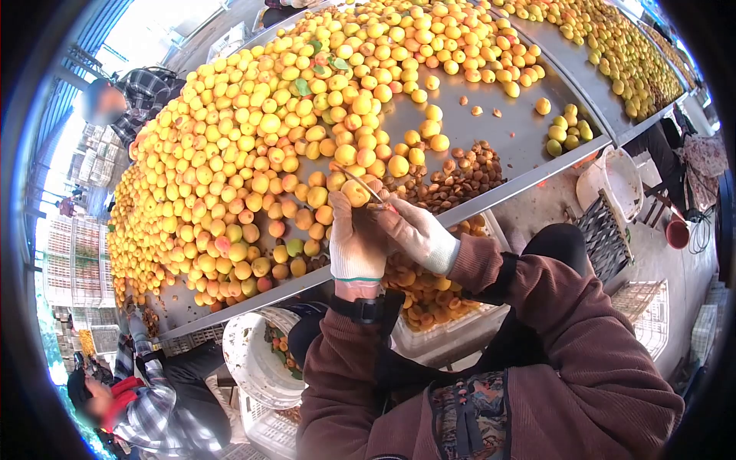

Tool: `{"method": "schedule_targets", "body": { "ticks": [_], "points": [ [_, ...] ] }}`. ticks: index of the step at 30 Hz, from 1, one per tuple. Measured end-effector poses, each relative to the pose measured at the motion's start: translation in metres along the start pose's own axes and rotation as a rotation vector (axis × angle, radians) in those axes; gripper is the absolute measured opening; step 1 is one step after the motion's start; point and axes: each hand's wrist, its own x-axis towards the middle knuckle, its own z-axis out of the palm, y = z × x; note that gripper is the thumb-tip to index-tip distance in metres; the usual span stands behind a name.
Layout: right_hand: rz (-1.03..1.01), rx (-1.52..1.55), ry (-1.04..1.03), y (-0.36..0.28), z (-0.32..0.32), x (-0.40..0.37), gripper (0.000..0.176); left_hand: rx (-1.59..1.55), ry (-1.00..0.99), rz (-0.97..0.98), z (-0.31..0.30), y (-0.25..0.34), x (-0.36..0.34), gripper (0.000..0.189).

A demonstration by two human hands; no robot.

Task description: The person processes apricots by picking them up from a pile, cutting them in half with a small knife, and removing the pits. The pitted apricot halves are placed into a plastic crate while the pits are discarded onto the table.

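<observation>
Just over the near edge of the metal table (515,138), my two gloved hands meet. My left hand (357,244) is closed around a yellow apricot (355,193). A thin, curved tool (357,179) crosses the top of this fruit. My right hand (420,234) is closed at the tool's near end; its fingertips partly hide the grip. Behind the hands lies a heap of brown apricot pits (464,178). Whole apricots (230,153) cover the table to the left and beyond. Below my wrists, a white crate (437,341) holds halved apricots (431,295).
A white bucket (249,356) with some fruit and leaves stands left of my knees. Greenish apricots (567,130) sit at the table's right corner. Another person (157,399) works at the lower left, and one more (146,96) across the table. Another bucket (613,180) stands right.
</observation>
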Motion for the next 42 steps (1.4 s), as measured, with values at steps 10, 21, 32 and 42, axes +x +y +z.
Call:
{"method": "schedule_targets", "body": {
  "ticks": [10,21,32,42],
  "points": [
    [0.100,0.268,-0.062,-0.016,-0.012,0.008,0.030,0.137,-0.039,0.007,0.004,0.003,0.003,0.048],
    [0.087,0.176,0.054,-0.003,-0.006,0.018,0.037,0.539,0.179,0.105,0.012,0.006,0.009,0.037],
    [0.021,-0.581,0.186,0.002,-0.021,0.037,0.030,1.195,0.235,0.402,0.009,0.011,0.021,0.028],
    [0.090,-0.035,-0.055,0.005,-0.004,0.020,0.055,0.267,0.116,0.126,0.007,0.010,0.020,0.059]
  ]
}}
